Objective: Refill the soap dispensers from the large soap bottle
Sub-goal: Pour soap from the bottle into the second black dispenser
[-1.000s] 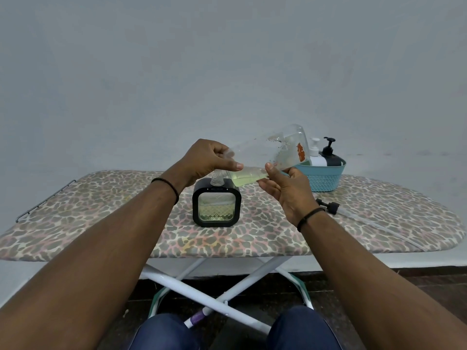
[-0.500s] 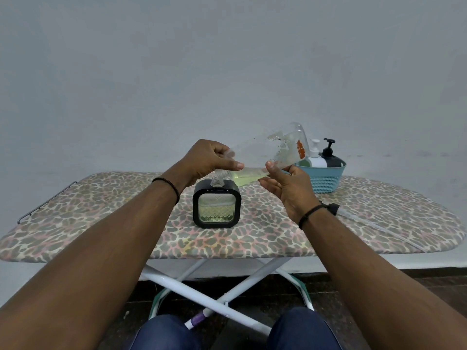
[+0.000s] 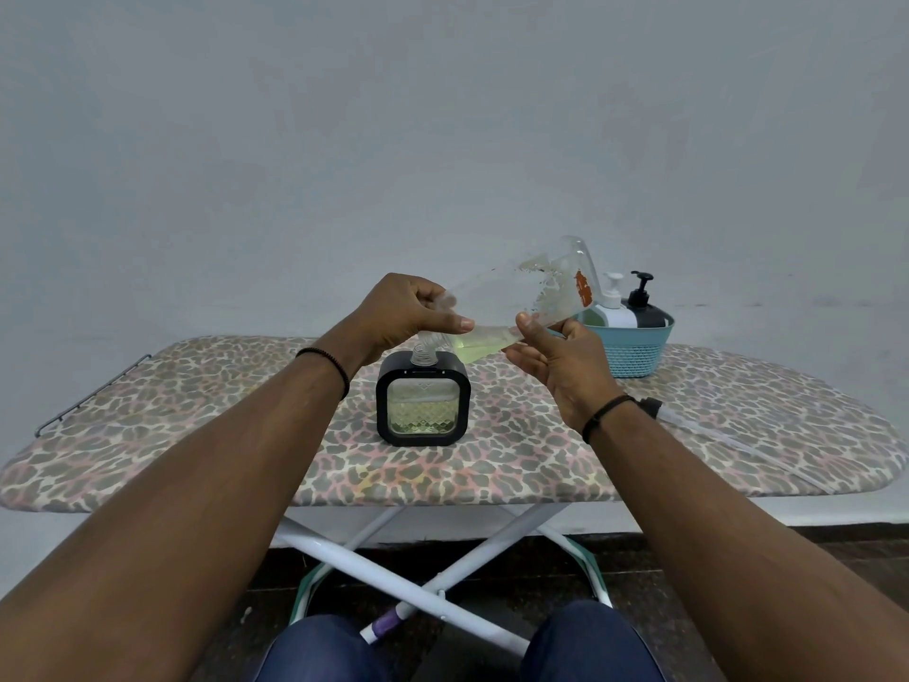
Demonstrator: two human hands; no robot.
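While the pour is under way, the nearest thing on the ironing board (image 3: 206, 455) is the square black dispenser (image 3: 422, 405), upright near the middle, cap off. Through its clear window the soap stands low, roughly the bottom third; judged well short of full.

Just above it, the large soap bottle (image 3: 521, 300) is held tipped, base high to the right, neck down to the left, mouth at or touching the dispenser's clear threaded neck. Pale yellow soap pools along its lower side toward the mouth. Cannot tell whether liquid is running at this instant. Little soap is left in the bottle.

Left hand (image 3: 401, 312): grip closed round the bottle's neck end, thumb along the underside. Right hand (image 3: 556, 356): palm up under the bottle's lower side, fingertips pinching its edge.

Right of the dispenser, behind the right wrist, a black pump head (image 3: 651, 407) with its clear tube lies flat on the board, probably this dispenser's, to be screwed back on.

Far right, a blue basket (image 3: 634, 354) holds a white pump bottle (image 3: 612, 307) and a black pump bottle (image 3: 642, 302), pumps on. Their fill level is hidden; judged probably not yet refilled.
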